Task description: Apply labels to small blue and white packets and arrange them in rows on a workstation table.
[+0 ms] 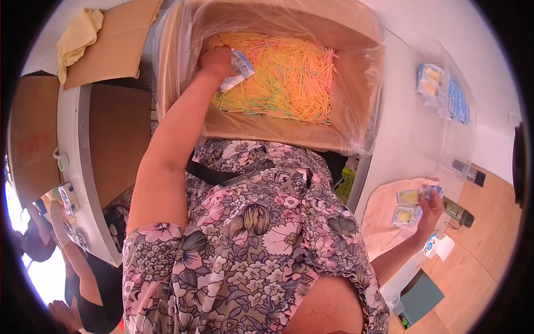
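Note:
Inside the near-left part of a big cardboard box [356,72] lined with clear plastic, my left hand [218,60] is closed on a small clear packet with blue print [241,64]. Just under the packet lies a thick layer of thin sticks [283,78], mostly yellow and orange with some pink and green. Off to the right, my right hand [429,212] pinches the edge of another small packet [427,192] over a pink cloth [381,209]. Beside those fingers, clear packets with yellow contents [406,215] lie on the cloth.
A clear plastic bin [445,139] on the right table holds stacked packets [431,83] and blue ones. Beyond it are a dark bottle [459,214] and a grey-green panel [420,298]. At left, a yellow cloth [80,36] lies on cardboard [114,44]; a co-worker's arm [80,267] reaches a table.

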Motion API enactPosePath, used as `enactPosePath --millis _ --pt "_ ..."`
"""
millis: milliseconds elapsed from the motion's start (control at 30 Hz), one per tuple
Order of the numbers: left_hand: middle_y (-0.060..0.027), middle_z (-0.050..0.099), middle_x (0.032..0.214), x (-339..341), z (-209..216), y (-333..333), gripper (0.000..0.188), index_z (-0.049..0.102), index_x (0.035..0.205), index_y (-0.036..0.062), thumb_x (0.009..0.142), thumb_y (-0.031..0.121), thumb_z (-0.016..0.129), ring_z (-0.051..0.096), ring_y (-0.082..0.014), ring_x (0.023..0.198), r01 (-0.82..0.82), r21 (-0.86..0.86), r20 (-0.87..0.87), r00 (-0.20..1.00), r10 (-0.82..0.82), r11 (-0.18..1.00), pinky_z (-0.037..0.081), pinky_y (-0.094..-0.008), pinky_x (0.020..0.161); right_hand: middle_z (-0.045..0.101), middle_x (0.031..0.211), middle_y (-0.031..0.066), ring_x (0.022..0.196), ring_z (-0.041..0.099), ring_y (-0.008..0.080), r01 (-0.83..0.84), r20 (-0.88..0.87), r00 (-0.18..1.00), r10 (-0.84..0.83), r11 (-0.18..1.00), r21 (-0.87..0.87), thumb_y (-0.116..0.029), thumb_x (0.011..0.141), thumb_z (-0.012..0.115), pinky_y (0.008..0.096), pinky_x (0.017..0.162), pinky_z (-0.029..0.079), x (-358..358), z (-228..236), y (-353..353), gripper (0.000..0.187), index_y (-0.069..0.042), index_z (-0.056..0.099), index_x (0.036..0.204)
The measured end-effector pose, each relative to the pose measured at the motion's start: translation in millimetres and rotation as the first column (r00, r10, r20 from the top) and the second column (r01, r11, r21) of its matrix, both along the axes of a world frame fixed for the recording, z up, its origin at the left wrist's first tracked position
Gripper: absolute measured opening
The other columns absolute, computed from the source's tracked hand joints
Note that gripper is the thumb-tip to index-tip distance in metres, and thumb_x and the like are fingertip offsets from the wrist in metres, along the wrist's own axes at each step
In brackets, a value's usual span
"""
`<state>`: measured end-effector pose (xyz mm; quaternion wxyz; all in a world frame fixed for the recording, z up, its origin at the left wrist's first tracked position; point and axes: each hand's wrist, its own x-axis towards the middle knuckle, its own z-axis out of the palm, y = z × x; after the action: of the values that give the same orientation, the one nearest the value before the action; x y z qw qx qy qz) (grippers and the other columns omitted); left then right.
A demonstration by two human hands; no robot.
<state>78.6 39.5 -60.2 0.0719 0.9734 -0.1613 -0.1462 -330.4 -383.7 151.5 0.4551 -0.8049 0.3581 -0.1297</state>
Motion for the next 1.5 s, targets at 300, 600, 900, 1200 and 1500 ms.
enactPosePath --millis 300,600,900,1200,1500 --pt "-0.0146 0.065 0.093 12.3 -17.6 4.5 0.019 0.067 0.091 0.0091 0.073 0.011 0.062 0.063 -0.0319 0.089 -0.027 0.007 0.079 0.997 0.026 1.000 0.051 -0.0395 0.076 0.060 0.098 0.0119 0.080 0.057 0.0186 0.103 -0.330 0.899 -0.290 0.870 -0.483 0.000 0.074 0.056 0.0301 0.069 0.047 -89.8 -62.4 -54.9 0.035 0.004 0.056 0.109" --pt "-0.0205 0.064 0.083 13.6 1.4 -0.2 0.016 0.066 0.086 0.0024 0.075 0.004 0.054 0.064 -0.0338 0.078 0.078 0.099 0.276 0.956 -0.102 0.992 0.053 -0.0394 0.070 0.063 0.103 0.0121 0.088 0.060 0.0244 0.084 0.090 0.996 0.005 0.291 -0.953 -0.002 0.078 0.062 0.0283 0.070 0.049 34.6 -5.9 28.8 0.019 -0.001 0.064 0.097" --pt "-0.0102 0.065 0.085 9.9 30.7 -11.4 0.024 0.061 0.099 0.0013 0.076 0.010 0.061 0.062 -0.0151 0.076 -0.150 -0.801 -0.121 0.989 0.089 0.580 0.048 -0.0260 0.069 0.060 0.078 0.0167 0.073 0.058 0.0326 -0.911 -0.266 0.361 0.894 0.277 -0.305 -0.008 0.079 0.055 0.0372 0.066 0.046 283.5 -123.4 211.5 0.010 0.000 0.061 0.080" --pt "-0.0032 0.064 0.088 14.7 44.5 -17.4 0.026 0.058 0.104 -0.0005 0.080 0.007 0.064 0.059 -0.0080 0.076 -0.449 -0.893 -0.440 0.880 -0.177 -0.016 0.049 -0.0222 0.065 0.062 0.083 0.0219 0.081 0.061 0.0357 -0.944 -0.665 0.240 0.707 0.011 -0.329 -0.008 0.073 0.055 0.0419 0.068 0.050 323.9 -250.9 264.3 0.012 0.000 0.063 0.074" --pt "-0.0044 0.063 0.089 16.1 42.6 -19.1 0.029 0.054 0.109 -0.0014 0.085 0.015 0.060 0.059 -0.0091 0.075 -0.611 -0.791 -0.600 0.785 -0.155 -0.035 0.050 -0.0245 0.063 0.061 0.084 0.0191 0.082 0.061 0.0338 -0.979 -0.670 0.188 0.718 0.084 -0.185 -0.007 0.074 0.052 0.0410 0.069 0.049 320.4 -246.8 265.9 0.015 -0.001 0.063 0.081"
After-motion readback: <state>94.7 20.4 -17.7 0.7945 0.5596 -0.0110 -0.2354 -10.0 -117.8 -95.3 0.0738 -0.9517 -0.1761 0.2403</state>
